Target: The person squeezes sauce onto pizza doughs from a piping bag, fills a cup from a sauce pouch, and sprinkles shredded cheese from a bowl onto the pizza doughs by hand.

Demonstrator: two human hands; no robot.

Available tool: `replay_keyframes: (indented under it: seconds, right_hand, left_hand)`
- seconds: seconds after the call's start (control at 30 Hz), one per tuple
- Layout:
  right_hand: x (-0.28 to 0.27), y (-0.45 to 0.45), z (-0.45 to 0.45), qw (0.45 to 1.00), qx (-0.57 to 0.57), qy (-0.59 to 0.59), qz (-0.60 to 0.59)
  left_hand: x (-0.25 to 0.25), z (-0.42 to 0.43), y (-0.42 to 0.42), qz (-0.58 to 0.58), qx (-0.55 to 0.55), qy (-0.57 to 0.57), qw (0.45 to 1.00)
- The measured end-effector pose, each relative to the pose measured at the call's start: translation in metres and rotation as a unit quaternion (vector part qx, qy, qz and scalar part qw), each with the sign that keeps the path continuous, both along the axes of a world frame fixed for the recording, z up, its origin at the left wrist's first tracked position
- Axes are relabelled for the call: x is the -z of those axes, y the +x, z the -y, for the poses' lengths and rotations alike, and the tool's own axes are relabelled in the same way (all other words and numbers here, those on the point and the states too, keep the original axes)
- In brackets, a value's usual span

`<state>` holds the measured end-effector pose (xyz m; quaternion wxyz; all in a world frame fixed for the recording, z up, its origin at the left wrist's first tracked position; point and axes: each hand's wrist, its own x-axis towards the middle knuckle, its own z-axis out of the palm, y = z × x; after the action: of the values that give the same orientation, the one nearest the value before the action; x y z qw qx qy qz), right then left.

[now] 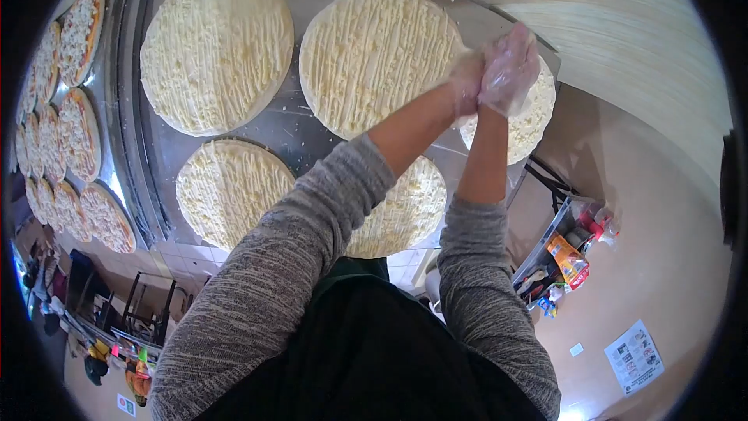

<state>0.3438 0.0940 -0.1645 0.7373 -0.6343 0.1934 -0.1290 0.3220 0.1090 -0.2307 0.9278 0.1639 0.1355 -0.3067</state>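
A pale wood-grain panel [623, 12] lies toward two o'clock; a plain beige wall [670, 210] spans three to four, bearing a printed sheet [633, 357] at four. Pale tiles [195, 252] and dark-framed furniture [129, 296] show at eight. Light [573, 415] glows near five.

Glossy plastic gloves [508, 70], smooth metal table [296, 121]

Toward two o'clock, the left hand [466, 83] is blurred (the right hand [510, 70] less so), and the topped round [534, 118] beneath them partly hidden. The left sleeve [288, 210] covers part of a second round [413, 206], toward five o'clock. At four o'clock, the poster [633, 357] has unreadably small print.
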Motion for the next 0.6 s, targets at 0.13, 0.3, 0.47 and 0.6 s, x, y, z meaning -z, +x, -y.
replay_keyframes:
  seconds: [0.13, 0.3, 0.47, 0.6]
  right_hand:
    - [-0.004, -0.078, 0.005, 0.992, 0.025, -0.009, -0.124]
    - [0.001, -0.080, 0.012, 0.997, 0.029, 0.001, -0.071]
    - [-0.001, -0.033, 0.023, 0.996, 0.007, 0.072, 0.051]
    - [-0.035, -0.088, 0.026, 0.871, -0.054, -0.489, -0.005]
  left_hand:
    - [0.004, 0.008, -0.085, -0.160, -0.009, -0.115, 0.980]
    - [-0.018, 0.004, -0.081, -0.169, 0.034, -0.064, 0.983]
    - [-0.046, -0.017, -0.036, -0.191, 0.065, -0.054, 0.978]
    - [-0.054, -0.015, -0.108, -0.049, 0.010, -0.067, 0.996]
